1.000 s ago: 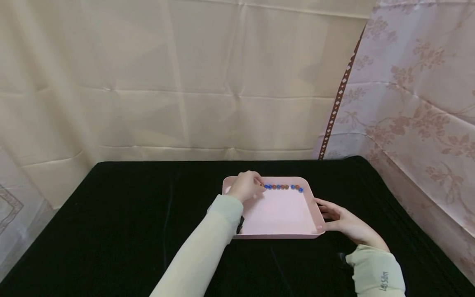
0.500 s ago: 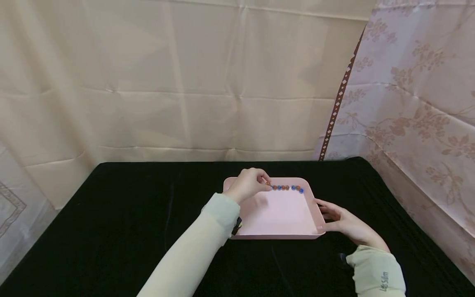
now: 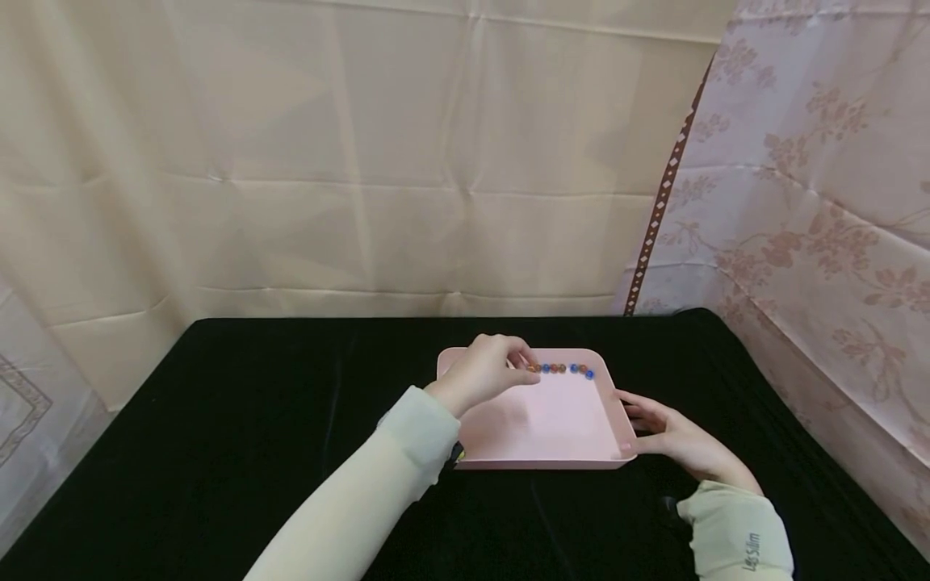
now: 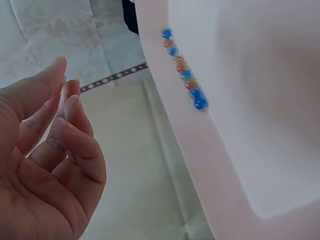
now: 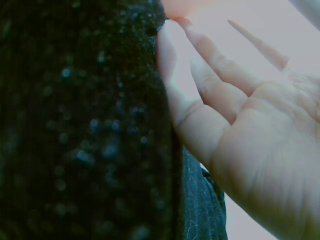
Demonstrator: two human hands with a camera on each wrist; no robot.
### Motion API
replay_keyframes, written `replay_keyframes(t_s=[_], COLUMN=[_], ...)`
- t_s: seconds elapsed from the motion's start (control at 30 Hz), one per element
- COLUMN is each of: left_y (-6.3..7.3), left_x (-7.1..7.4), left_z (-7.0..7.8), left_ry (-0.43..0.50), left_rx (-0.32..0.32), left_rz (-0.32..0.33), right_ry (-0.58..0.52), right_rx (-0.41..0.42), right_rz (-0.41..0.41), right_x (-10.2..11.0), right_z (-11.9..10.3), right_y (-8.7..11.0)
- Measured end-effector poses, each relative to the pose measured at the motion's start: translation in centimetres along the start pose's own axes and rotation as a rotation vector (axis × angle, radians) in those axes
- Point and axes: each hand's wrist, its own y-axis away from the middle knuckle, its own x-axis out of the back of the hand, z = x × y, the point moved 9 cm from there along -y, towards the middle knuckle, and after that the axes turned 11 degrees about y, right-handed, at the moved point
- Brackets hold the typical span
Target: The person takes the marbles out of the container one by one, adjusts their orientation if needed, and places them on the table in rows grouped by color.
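In the head view my left hand [image 3: 487, 371] hovers over the upper left of a pink tray [image 3: 545, 464]. The left wrist view shows this hand [image 4: 55, 145] with thumb and fingertips together, pinching a small glassy orange marble [image 4: 58, 91], mostly hidden by the fingers. Blue and orange marbles [image 3: 555, 368] lie in a row along the tray's far wall, with a small gap toward the right end. My right hand [image 3: 676, 436] rests against the tray's right side, fingers spread along the wall and thumb at the rim.
A black cloth [image 3: 218, 436] covers the table under the tray. Behind it hangs a cream curtain [image 3: 327, 161]; a pink floral curtain [image 3: 821, 202] hangs at the right.
My left hand has shifted a little right along the row, rising and then lowering slightly. An orange marble showed at its fingertips half a second ago. The right hand stays put.
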Motion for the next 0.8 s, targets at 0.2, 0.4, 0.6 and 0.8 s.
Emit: replay_keyframes(t_s=[0.2, 0.4, 0.6, 0.8], left_y=[1.3, 2.5, 3.8, 5.2], left_x=[-0.2, -0.3, -0.2, 0.3], left_z=[0.9, 1.6, 2.2, 2.3], left_ry=[0.031, 0.045, 0.083, 0.119], left_rx=[-0.036, -0.09, -0.138, -0.158], left_rz=[-0.022, -0.014, -0.017, 0.006], right_ry=[0.002, -0.009, -0.006, -0.003], right_rx=[-0.011, -0.008, -0.007, -0.004], right_rz=[0.004, -0.004, -0.001, 0.0], right_x=[0.0, -0.1, 0.0, 0.0], right_z=[0.0, 0.0, -0.1, -0.2], right_y=[0.0, 0.0, 0.0, 0.0])
